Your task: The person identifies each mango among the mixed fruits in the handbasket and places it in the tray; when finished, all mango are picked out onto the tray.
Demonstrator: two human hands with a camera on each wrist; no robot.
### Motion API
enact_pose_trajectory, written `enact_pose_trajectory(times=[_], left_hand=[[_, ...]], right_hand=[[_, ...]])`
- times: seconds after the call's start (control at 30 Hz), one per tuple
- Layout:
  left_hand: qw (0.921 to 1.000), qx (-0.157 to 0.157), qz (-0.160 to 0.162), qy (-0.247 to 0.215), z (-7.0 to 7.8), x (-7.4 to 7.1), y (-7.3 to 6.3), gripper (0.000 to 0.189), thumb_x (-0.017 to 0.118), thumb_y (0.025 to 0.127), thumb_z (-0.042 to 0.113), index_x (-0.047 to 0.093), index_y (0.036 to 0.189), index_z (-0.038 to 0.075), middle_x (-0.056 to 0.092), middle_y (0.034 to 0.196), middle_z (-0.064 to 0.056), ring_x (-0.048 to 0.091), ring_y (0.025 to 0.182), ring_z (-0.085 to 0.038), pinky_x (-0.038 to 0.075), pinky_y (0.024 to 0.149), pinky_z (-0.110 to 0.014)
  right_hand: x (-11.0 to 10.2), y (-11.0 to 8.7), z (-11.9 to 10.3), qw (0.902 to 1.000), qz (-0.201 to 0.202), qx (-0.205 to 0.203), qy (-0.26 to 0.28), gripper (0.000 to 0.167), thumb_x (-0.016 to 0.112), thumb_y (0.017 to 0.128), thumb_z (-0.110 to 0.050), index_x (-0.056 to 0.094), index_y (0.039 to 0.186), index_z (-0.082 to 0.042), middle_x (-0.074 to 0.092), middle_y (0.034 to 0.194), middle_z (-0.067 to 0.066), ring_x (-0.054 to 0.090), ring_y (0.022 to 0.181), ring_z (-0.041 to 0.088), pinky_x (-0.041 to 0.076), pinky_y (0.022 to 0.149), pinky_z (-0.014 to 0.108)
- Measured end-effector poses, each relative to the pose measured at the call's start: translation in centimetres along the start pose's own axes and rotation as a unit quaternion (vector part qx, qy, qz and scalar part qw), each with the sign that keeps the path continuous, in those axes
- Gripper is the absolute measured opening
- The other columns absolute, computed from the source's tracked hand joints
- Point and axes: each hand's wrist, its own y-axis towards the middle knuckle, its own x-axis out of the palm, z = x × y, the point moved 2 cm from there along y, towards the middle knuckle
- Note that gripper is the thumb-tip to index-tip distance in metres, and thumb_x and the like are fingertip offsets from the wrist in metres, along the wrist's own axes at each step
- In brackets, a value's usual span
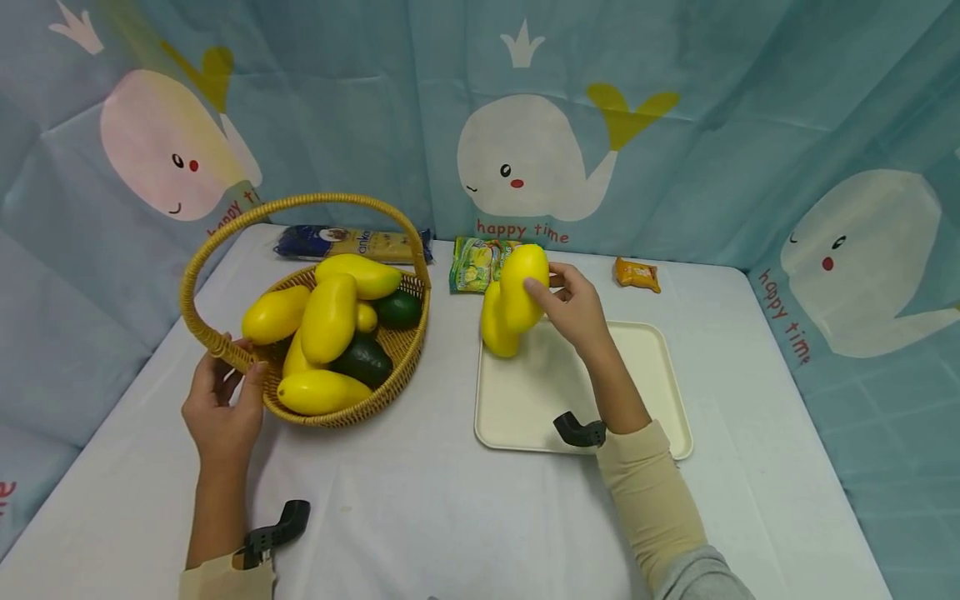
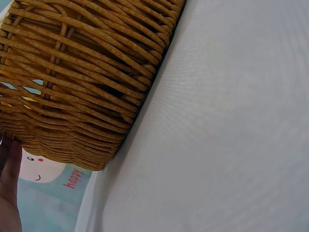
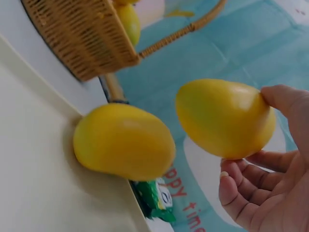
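Observation:
My right hand pinches a yellow mango between thumb and fingers, held up over the tray's far left corner. A second mango lies on the cream tray, just below the held one; the right wrist view shows a gap between the held mango and the lying mango. My left hand grips the near left rim of the wicker basket, at the foot of its arched handle. Several mangoes and dark green avocados fill the basket.
Behind the basket lies a blue-and-yellow pasta pack. A green snack bag sits behind the tray, partly hidden by the mangoes. Toward the back right is a small orange packet. A whale-print curtain borders the white table.

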Motion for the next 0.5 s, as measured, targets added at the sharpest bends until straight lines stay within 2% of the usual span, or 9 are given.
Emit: enact_pose_trajectory(times=[0.13, 0.27, 0.37, 0.5], left_hand=[[1.0000, 0.002, 0.001, -0.002, 0.0, 0.0, -0.1, 0.055, 0.069, 0.092, -0.003, 0.056, 0.142, 0.014, 0.064, 0.129, -0.008, 0.059, 0.120, -0.016, 0.048, 0.099, -0.022], [1.0000, -0.001, 0.000, -0.002, -0.1, 0.0, -0.1, 0.055, 0.070, 0.091, -0.003, 0.056, 0.142, 0.015, 0.064, 0.129, -0.008, 0.059, 0.120, -0.016, 0.048, 0.099, -0.021], [1.0000, -0.003, 0.001, 0.001, -0.2, 0.0, -0.1, 0.056, 0.070, 0.091, -0.003, 0.055, 0.142, 0.016, 0.064, 0.129, -0.007, 0.059, 0.120, -0.016, 0.048, 0.099, -0.022], [1.0000, -0.007, 0.002, 0.005, -0.2, 0.0, 0.0, 0.057, 0.070, 0.092, -0.002, 0.055, 0.143, 0.017, 0.064, 0.129, -0.006, 0.059, 0.120, -0.015, 0.048, 0.100, -0.022]], right_hand=[[-0.9, 0.3, 0.5, 0.9995, -0.006, 0.023, -0.022, 0.060, 0.069, 0.092, -0.049, 0.057, 0.137, -0.011, 0.063, 0.115, 0.011, 0.058, 0.088, 0.028, 0.053, 0.072, 0.034], [-2.0, 0.7, 1.5, 0.9964, -0.020, 0.062, -0.055, 0.067, 0.067, 0.091, -0.054, 0.054, 0.140, -0.010, 0.061, 0.121, 0.013, 0.059, 0.098, 0.029, 0.056, 0.079, 0.039], [-2.5, 1.1, 2.3, 0.9913, -0.038, 0.100, -0.078, 0.071, 0.067, 0.091, -0.055, 0.050, 0.144, -0.009, 0.058, 0.126, 0.015, 0.058, 0.105, 0.031, 0.057, 0.086, 0.043], [-2.8, 1.5, 3.3, 0.9806, -0.066, 0.146, -0.112, 0.074, 0.065, 0.092, -0.054, 0.044, 0.147, -0.009, 0.056, 0.128, 0.018, 0.060, 0.101, 0.034, 0.055, 0.087, 0.045]])
